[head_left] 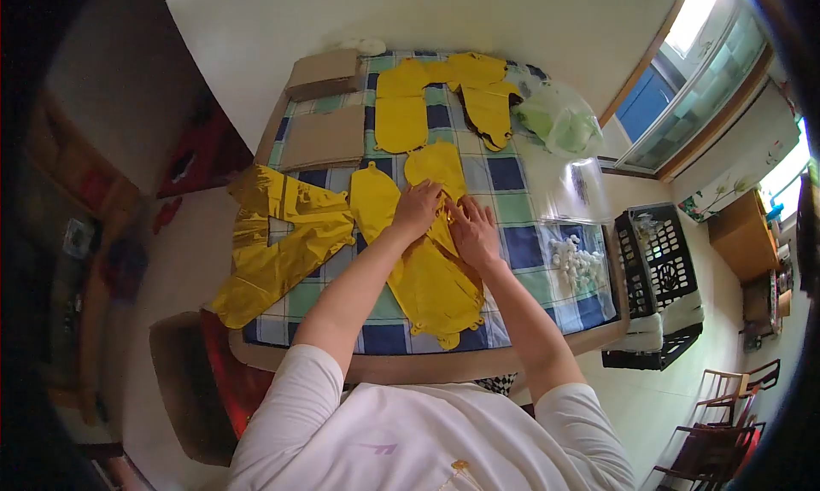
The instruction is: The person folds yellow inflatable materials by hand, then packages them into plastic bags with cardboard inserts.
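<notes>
A flat gold foil balloon [436,286] lies in front of me on the checked cloth, its middle creased and folded. My left hand [418,207] is on its folded part, with the fingertips closed on the foil. Right beside it, my right hand [475,235] rests at the fold's other side, fingers spread and the thumb toward the crease. Another gold foil balloon [282,235], wrinkled and shiny, lies at the left. Farther back are a flat gold foil balloon [401,107] and one with a bent shape [487,107]. What the fingertips cover is hidden.
Brown cardboard pieces [325,137] and a cardboard stack [323,73] lie at the back left. Clear plastic bags [559,124] and small white pieces [576,265] are along the right side. A black crate [658,260] stands beyond the table's right edge.
</notes>
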